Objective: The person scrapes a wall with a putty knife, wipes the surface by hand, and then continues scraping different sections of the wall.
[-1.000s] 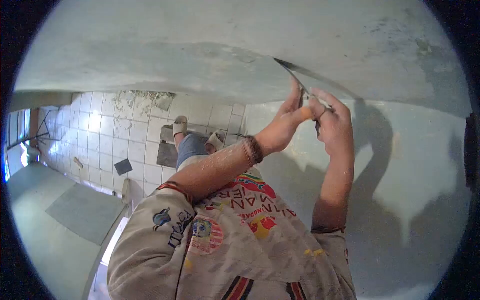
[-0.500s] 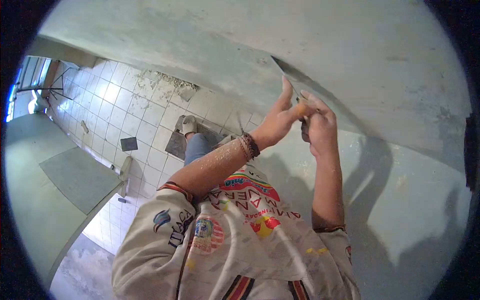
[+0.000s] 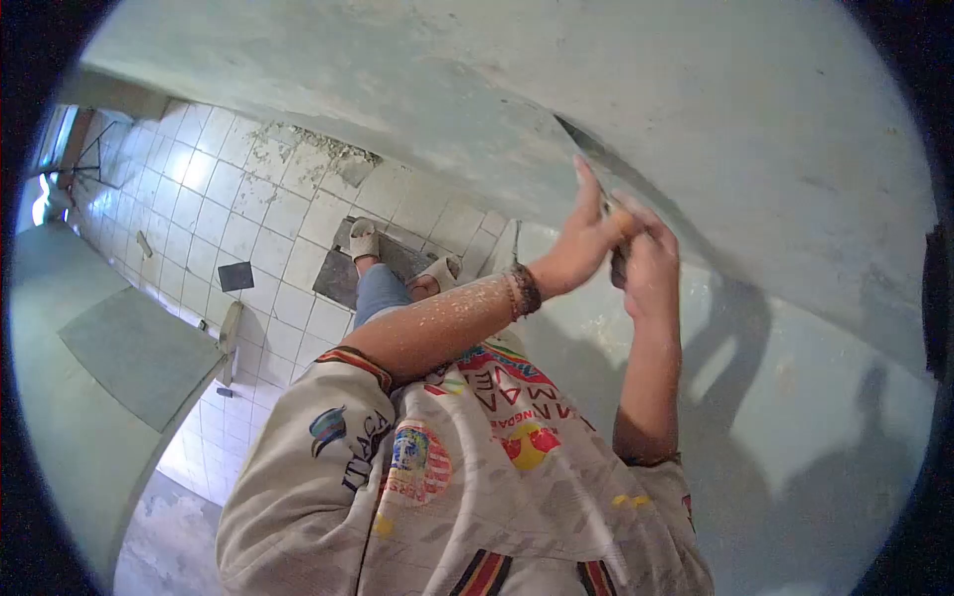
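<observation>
A wide, thin scraper blade (image 3: 584, 141) lies edge-on against the pale green wall (image 3: 447, 109), with a dark shadow trailing down to the right. My right hand (image 3: 648, 260) is closed round its dark handle, which is mostly hidden by the fingers. My left hand (image 3: 581, 238), with a braided bracelet at the wrist, meets the right hand at the tool; one finger stretches up toward the blade and the others press near the handle. White dust specks dot the left forearm.
My feet, in light shoes (image 3: 364, 239), stand on a dark board (image 3: 336, 279) over white floor tiles (image 3: 290, 260). Crumbled debris (image 3: 350, 164) lies along the wall's foot. A dark square (image 3: 236, 276) is on the floor. At left stands a pale curved surface (image 3: 60, 397) with a grey patch.
Both hands and the scraper have shifted slightly right and down in the view. The floor, board and feet appear a little further left and up, and more of both feet shows.
</observation>
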`<state>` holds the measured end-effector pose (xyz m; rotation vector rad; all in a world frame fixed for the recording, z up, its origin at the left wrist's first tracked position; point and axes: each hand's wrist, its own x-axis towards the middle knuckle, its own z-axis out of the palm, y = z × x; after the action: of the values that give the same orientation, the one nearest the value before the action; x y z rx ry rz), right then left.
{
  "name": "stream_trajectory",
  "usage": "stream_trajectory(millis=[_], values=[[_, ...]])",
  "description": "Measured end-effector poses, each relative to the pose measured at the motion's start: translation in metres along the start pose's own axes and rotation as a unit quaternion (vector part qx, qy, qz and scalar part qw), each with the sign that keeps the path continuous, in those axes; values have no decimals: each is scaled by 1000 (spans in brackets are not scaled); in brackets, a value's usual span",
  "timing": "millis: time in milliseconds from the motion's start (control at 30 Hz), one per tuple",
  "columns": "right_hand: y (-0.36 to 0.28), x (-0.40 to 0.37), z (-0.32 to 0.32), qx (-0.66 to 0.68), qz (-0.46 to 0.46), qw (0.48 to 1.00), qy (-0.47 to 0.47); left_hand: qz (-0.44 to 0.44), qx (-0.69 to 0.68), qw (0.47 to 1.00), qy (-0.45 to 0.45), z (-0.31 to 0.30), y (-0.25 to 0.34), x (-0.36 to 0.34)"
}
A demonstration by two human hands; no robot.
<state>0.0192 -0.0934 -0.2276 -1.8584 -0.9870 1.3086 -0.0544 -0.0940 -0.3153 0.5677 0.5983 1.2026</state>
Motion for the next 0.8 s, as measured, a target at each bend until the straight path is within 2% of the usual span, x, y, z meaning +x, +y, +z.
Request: stream_trajectory(millis=[33, 100, 133, 167, 233, 267, 300, 367, 400, 433, 467, 500, 533, 600, 633, 733, 767, 800], values=[[2, -2, 2, -4, 20, 999, -24, -9, -2, 1000, -7, -1, -4, -4], [1, -12, 1, -5, 13, 1000, 1, -16, 80, 996, -33, -10, -5, -5], [-1, -15, 2, -9, 4, 1000, 17, 143, 211, 967, 18, -1, -5, 3], [-3, -16, 3, -13, -3, 999, 33, 143, 208, 967, 18, -1, -6, 4], [8, 8, 13, -26, -7, 999, 22, -15, -15, 999, 44, 1, 7, 0], [14, 15, 17, -39, -12, 999, 8, -65, -11, 998, 18, -15, 14, 6], [17, 10, 18, -40, -6, 999, 10, -33, -35, 998, 47, -22, 9, 7], [19, 7, 26, -44, -22, 999, -7, -63, -30, 997, -30, -37, 19, -2], [20, -2, 24, -53, -49, 997, 19, -66, -32, 997, -27, -33, 11, -6], [19, -14, 15, -56, -44, 997, 18, -3, 32, 999, -34, -22, -5, -8], [14, -25, 4, -50, -48, 996, 56, 61, 96, 993, -40, -11, -10, -9], [8, -30, -1, -45, -52, 993, 94, 61, 92, 993, -37, -4, -13, -8], [0, -30, 0, -50, -53, 993, 91, 42, 76, 995, -50, 5, -7, -6], [-11, -31, 2, -16, 8, 996, 86, 1, 7, 997, -76, 9, 7, -8], [-11, -31, 5, -17, 4, 996, 86, 4, 7, 997, -77, 7, 18, -11], [-6, -41, 2, -73, -6, 993, 93, -65, 38, 993, -93, 9, 34, -22], [-8, -43, -7, -73, -7, 993, 95, -65, 39, 993, -96, 15, 19, -18], [-12, -43, -16, -67, -15, 994, 88, 26, 116, 990, -70, 23, -4, -11]])
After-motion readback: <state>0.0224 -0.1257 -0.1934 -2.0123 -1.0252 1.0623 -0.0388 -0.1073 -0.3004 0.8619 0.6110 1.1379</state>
